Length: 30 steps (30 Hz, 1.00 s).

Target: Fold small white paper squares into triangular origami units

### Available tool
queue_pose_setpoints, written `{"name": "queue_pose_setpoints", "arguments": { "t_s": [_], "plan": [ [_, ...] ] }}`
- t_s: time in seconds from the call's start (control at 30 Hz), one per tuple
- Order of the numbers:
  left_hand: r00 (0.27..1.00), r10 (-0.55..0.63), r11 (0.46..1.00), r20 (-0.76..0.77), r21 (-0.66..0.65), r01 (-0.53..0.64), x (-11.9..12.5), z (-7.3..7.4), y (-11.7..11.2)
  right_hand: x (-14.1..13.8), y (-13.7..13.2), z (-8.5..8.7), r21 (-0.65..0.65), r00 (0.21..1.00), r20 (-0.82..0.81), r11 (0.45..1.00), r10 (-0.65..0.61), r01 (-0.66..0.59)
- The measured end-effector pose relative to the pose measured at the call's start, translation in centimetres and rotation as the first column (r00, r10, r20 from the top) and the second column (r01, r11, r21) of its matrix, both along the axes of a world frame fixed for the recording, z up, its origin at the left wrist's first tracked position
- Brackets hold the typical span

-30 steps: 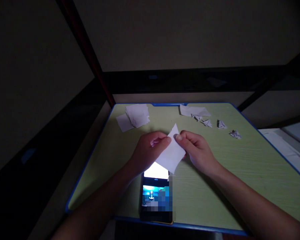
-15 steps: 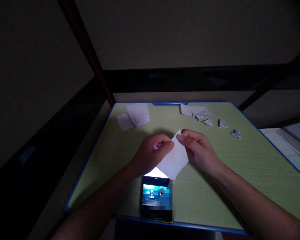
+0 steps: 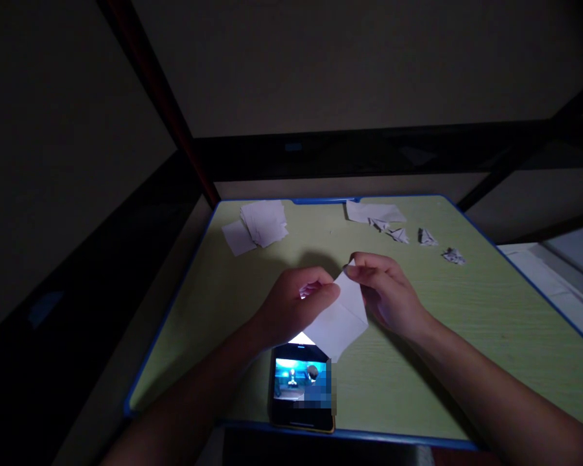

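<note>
A white sheet of paper (image 3: pixel 341 318), creased across its middle, is held up over the table between both hands. My left hand (image 3: pixel 298 299) pinches its upper left edge, thumb on top and fingers curled behind. At the top corner, my right hand (image 3: pixel 391 291) grips the paper between thumb and fingers. Just below the paper lies a phone (image 3: pixel 302 415) with a lit screen showing a picture; the paper's lower part overlaps its top end.
The light green table (image 3: pixel 466 349) has a blue rim. A stack of white paper squares (image 3: pixel 265 223) lies at the far left. Toward the far right are a flat paper piece (image 3: pixel 376 211) and several small folded papers, one of them crumpled-looking (image 3: pixel 453 256). Walls stand behind.
The paper has tilted and dropped slightly toward me, still in both hands. My right thumb has shifted nearer the top corner. The whole view has moved a little.
</note>
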State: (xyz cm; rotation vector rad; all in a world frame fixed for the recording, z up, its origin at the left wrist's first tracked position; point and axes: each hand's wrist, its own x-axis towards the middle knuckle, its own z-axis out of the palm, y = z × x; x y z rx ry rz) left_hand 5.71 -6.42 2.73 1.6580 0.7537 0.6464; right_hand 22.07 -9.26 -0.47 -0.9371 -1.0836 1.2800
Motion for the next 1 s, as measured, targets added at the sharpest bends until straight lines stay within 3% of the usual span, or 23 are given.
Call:
{"name": "queue_pose_setpoints", "arguments": {
  "t_s": [1.0],
  "plan": [
    [0.999, -0.010, 1.000, -0.051, 0.025, 0.012, 0.00, -0.20, -0.21, -0.19, 0.02, 0.08, -0.042, 0.999, 0.018, 0.998, -0.048, 0.048]
  ]
}}
